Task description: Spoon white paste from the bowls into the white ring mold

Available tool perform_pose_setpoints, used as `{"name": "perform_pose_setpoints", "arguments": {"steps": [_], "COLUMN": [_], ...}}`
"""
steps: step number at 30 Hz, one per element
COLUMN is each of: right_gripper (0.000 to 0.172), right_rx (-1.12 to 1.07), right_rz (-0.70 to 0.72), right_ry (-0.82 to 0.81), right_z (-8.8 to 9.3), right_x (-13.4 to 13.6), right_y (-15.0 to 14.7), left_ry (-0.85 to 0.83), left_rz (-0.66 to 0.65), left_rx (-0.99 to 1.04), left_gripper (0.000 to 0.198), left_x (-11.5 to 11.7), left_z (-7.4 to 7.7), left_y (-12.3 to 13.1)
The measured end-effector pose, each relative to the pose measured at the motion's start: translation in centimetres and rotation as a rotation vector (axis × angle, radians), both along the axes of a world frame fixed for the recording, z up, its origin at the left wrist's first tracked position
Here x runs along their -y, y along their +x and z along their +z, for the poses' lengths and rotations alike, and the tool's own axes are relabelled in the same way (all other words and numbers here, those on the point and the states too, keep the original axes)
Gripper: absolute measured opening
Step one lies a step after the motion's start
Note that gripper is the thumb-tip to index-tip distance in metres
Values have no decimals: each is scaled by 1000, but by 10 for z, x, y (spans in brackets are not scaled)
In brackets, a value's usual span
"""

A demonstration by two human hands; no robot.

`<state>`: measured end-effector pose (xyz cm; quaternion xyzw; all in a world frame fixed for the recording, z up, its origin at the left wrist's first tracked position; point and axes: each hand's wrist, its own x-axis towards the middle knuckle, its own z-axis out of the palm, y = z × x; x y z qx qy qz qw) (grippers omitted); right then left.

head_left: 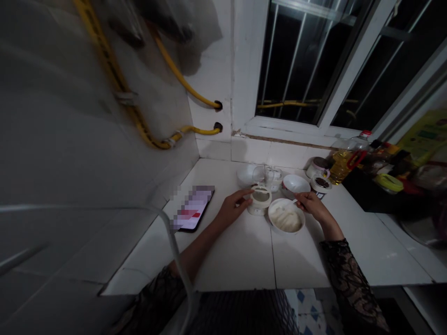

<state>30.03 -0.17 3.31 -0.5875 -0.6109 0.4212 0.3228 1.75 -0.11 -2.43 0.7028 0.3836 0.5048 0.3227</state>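
Observation:
My left hand point(234, 205) grips the left side of a small clear jar point(258, 210) with a whitish rim, fingertips at its upper edge. Pinched in my right hand point(311, 204) is a white spoon point(292, 202), its far end in a white bowl point(274, 225). A pale, whitish powder or paste point(288, 220) lies in that bowl; which of the two I cannot tell. Just behind stands another white bowl point(296, 185) with a red mark outside. Clear containers point(273, 177) stand behind the jar.
A lit phone point(193, 209) lies left on the white tiled counter point(237, 265). At the right are a dark-filled jar point(320, 184), a brown-lidded jar point(317, 166), an oil bottle point(340, 165) and a black box point(363, 195) of bottles. Yellow hoses point(139, 121) run along the left wall.

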Motion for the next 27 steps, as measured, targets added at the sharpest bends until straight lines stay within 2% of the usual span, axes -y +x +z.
{"name": "perform_pose_setpoints", "arguments": {"steps": [9,16,19,23,25,27], "right_gripper": [47,51,54,52,49,48], "right_rx": [-99,-119,-17,276,485,660], "right_rz": [-73,-174,-189,-185,-84,44], "right_ry": [-25,92,303,719,890,993], "right_z": [2,5,6,3,2,1], "right_x": [1,-5,-1,9,14,17], "right_y": [-4,-23,-35,-52,-59,-63], "left_ry": [15,3,2,8,5,5], "left_rz": [13,5,5,1,-2,-6], "left_rx": [1,-3,-7,-2,2,6], "left_gripper": [34,34,33,33,33,33], "left_x": [-2,-1,-1,-1,-2,-2], "left_z": [-5,-1,-1,-2,-2,-2], "left_y": [0,0,0,0,0,0]}}
